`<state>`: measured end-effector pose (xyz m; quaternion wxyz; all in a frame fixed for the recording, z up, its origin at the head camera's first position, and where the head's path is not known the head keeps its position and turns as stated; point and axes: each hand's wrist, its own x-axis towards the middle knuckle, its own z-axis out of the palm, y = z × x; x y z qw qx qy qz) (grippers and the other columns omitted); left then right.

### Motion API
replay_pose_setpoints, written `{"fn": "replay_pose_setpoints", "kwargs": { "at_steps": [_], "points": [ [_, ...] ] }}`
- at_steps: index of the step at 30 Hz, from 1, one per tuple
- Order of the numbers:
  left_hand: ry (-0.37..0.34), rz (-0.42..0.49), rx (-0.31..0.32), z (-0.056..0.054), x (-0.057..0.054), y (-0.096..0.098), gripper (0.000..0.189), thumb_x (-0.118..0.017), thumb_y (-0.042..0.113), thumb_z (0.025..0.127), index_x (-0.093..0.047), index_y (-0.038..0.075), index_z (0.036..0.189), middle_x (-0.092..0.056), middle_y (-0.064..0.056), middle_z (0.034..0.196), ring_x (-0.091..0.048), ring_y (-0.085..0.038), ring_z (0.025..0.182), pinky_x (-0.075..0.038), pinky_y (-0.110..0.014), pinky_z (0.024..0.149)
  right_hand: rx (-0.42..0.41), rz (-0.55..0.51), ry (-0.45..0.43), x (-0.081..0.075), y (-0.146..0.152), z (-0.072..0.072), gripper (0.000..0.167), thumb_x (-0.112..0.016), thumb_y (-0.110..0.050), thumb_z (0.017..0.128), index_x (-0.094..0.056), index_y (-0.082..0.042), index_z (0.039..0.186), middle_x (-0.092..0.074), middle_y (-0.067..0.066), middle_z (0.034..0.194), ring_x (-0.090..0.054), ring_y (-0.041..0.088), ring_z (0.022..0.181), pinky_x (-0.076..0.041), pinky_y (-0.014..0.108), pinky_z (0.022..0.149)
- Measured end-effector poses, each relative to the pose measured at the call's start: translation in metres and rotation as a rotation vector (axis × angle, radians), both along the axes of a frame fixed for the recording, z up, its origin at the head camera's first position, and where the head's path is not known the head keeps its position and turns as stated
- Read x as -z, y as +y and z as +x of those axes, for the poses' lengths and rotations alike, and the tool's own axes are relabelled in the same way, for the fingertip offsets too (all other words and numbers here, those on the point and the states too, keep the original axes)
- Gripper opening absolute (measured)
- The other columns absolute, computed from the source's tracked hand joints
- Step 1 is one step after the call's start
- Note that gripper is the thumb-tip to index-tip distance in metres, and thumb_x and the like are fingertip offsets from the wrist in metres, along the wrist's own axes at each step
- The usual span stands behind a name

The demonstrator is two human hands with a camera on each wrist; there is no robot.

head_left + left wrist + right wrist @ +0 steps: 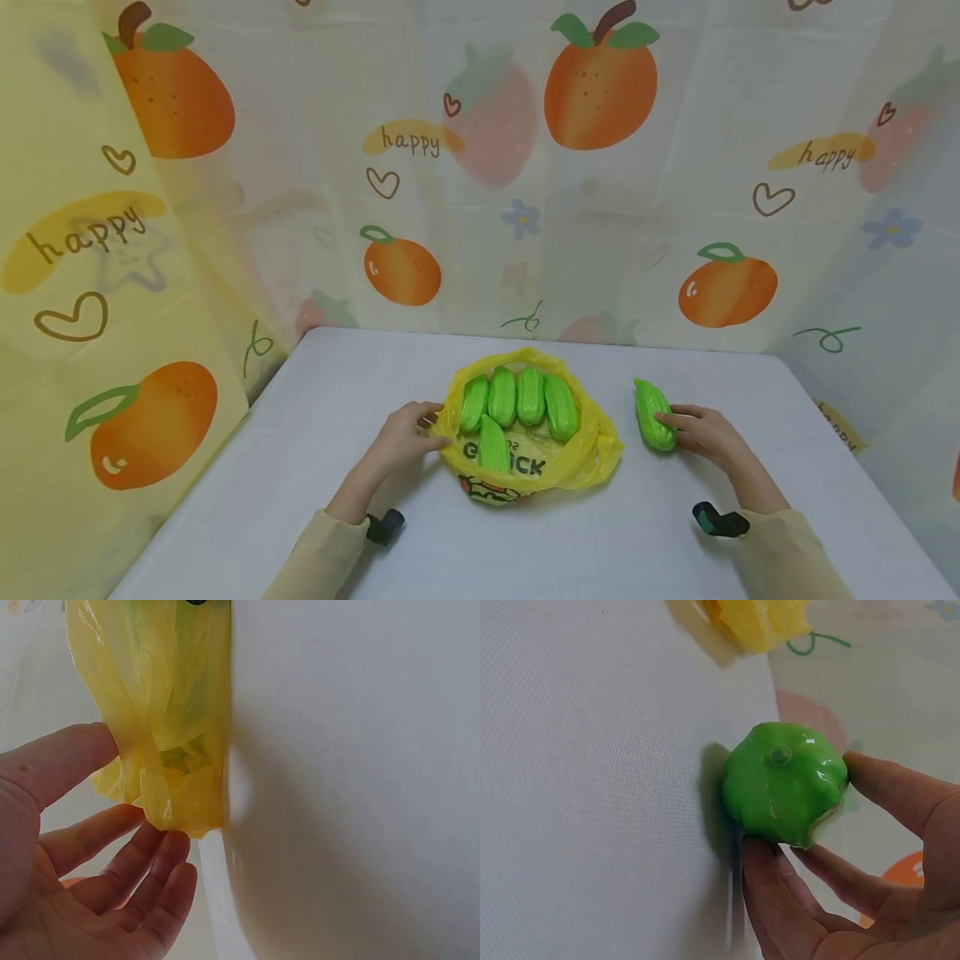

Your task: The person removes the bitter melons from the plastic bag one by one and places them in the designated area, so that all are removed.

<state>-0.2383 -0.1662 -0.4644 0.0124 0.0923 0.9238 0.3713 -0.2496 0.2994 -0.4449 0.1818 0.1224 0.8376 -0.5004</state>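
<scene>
A yellow plastic bag [577, 467] stands with its mouth rolled wide on the white table. Inside it lie several glossy green, cucumber-shaped vegetables [531, 396]. My left hand [401, 437] is at the bag's left side; in the left wrist view its thumb [79, 750] and fingers [169, 862] touch the crinkled plastic from two sides. To the right of the bag, my right hand [705, 433] pinches another green cucumber-shaped vegetable [651, 412] between thumb and fingers. The right wrist view shows its ribbed end [780, 787] with a round nub, close to the table surface.
A white-covered table [300, 467] carries the bag. A fruit-printed curtain [480, 275] hangs behind and along both sides. Dark wrist devices [720, 521] sit below both hands. Table surface lies between the bag and the right hand.
</scene>
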Motion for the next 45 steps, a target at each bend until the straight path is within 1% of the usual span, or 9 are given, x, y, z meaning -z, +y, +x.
{"fn": "replay_pose_setpoints", "kwargs": {
  "at_steps": [14, 21, 30, 35, 36, 39, 42, 43, 45],
  "points": [
    [0.001, 0.006, 0.002, -0.0005, -0.0016, 0.0003, 0.058, -0.08, 0.024, 0.075, -0.059, 0.006, 0.126, -0.063, -0.007, 0.106, -0.06, -0.023, 0.097, -0.051, -0.041, 0.085, 0.003, 0.007, -0.02, -0.0016, -0.0031, -0.0012, 0.085, -0.059, -0.043, 0.091, -0.022, 0.011, 0.144, -0.026, 0.034, 0.143, -0.042, 0.04, 0.123, -0.041, 0.046, 0.104],
    [0.005, 0.006, 0.003, -0.0011, 0.0, 0.0005, 0.058, -0.08, 0.024, 0.075, -0.059, 0.006, 0.126, -0.063, -0.006, 0.106, -0.06, -0.023, 0.097, -0.051, -0.04, 0.085, -0.003, 0.02, -0.022, -0.0023, -0.0049, -0.0004, 0.087, -0.06, -0.046, 0.09, -0.022, 0.012, 0.143, -0.029, 0.033, 0.141, -0.044, 0.037, 0.117, -0.043, 0.045, 0.102],
    [0.005, 0.005, 0.003, -0.0012, 0.0006, 0.0002, 0.058, -0.08, 0.024, 0.075, -0.059, 0.006, 0.126, -0.063, -0.006, 0.106, -0.06, -0.022, 0.097, -0.052, -0.04, 0.084, -0.011, 0.041, -0.029, 0.0, -0.0047, -0.0009, 0.087, -0.06, -0.047, 0.089, -0.024, 0.01, 0.144, -0.029, 0.032, 0.14, -0.045, 0.036, 0.118, -0.043, 0.044, 0.102],
    [0.003, 0.005, 0.001, -0.002, 0.0016, -0.0002, 0.058, -0.08, 0.024, 0.075, -0.059, 0.006, 0.126, -0.063, -0.006, 0.106, -0.06, -0.022, 0.097, -0.051, -0.04, 0.085, -0.016, 0.042, -0.016, 0.0005, -0.0057, -0.0013, 0.087, -0.062, -0.047, 0.088, -0.025, 0.011, 0.143, -0.032, 0.033, 0.139, -0.047, 0.035, 0.116, -0.047, 0.041, 0.099],
    [0.003, 0.006, 0.001, -0.0023, 0.002, -0.0003, 0.058, -0.08, 0.025, 0.075, -0.059, 0.006, 0.126, -0.063, -0.006, 0.106, -0.06, -0.022, 0.097, -0.051, -0.04, 0.085, -0.016, 0.037, -0.011, 0.0006, -0.0059, -0.0011, 0.086, -0.062, -0.046, 0.088, -0.026, 0.011, 0.142, -0.032, 0.032, 0.139, -0.048, 0.034, 0.115, -0.048, 0.04, 0.098],
    [0.003, 0.002, 0.0, -0.0026, 0.0025, -0.0006, 0.059, -0.08, 0.025, 0.075, -0.059, 0.007, 0.126, -0.063, -0.006, 0.106, -0.06, -0.022, 0.097, -0.051, -0.04, 0.085, -0.025, 0.009, 0.002, -0.0001, -0.0067, 0.0006, 0.084, -0.063, -0.043, 0.088, -0.028, 0.012, 0.141, -0.039, 0.03, 0.135, -0.056, 0.024, 0.106, -0.051, 0.035, 0.092],
    [0.002, 0.0, 0.002, -0.0018, 0.0023, -0.0007, 0.059, -0.08, 0.025, 0.075, -0.059, 0.007, 0.127, -0.063, -0.006, 0.105, -0.06, -0.022, 0.097, -0.051, -0.04, 0.085, -0.028, -0.01, 0.008, -0.0009, -0.0079, 0.0023, 0.08, -0.063, -0.038, 0.089, -0.029, 0.013, 0.14, -0.045, 0.028, 0.131, -0.06, 0.015, 0.096, -0.053, 0.032, 0.088],
    [0.005, -0.001, 0.004, -0.0015, 0.002, -0.0007, 0.059, -0.08, 0.025, 0.075, -0.059, 0.007, 0.127, -0.063, -0.006, 0.105, -0.06, -0.022, 0.097, -0.051, -0.04, 0.084, -0.031, -0.012, 0.007, -0.0016, -0.0083, 0.0028, 0.079, -0.063, -0.038, 0.089, -0.029, 0.013, 0.139, -0.046, 0.027, 0.129, -0.06, 0.013, 0.094, -0.053, 0.031, 0.088],
    [0.007, -0.001, 0.008, -0.001, 0.0021, -0.0007, 0.059, -0.08, 0.025, 0.075, -0.058, 0.006, 0.127, -0.063, -0.006, 0.105, -0.06, -0.022, 0.097, -0.051, -0.04, 0.084, -0.031, -0.008, 0.004, -0.0022, -0.0091, 0.0034, 0.078, -0.063, -0.037, 0.089, -0.029, 0.013, 0.139, -0.047, 0.027, 0.128, -0.06, 0.014, 0.095, -0.053, 0.031, 0.088]
  ]
}}
